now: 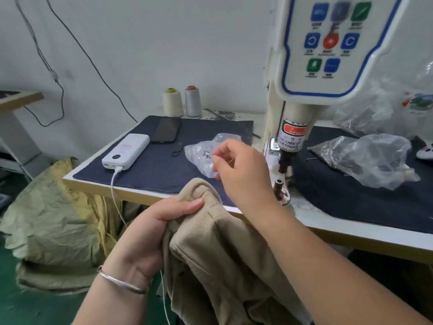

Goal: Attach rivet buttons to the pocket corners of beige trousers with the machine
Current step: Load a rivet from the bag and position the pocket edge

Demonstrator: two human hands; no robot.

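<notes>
Left hand gripping beige trousers at the bench edge, right hand above them — fingers curled, grip unclear

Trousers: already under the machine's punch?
No. The left hand grips the beige trousers in front of the table edge, short of the punch.

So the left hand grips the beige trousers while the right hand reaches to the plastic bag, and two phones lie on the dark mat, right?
Not quite. The head view shows one phone and a white power bank on the mat, not two phones. The left hand does grip the trousers, and the right hand reaches to the bag.
</notes>
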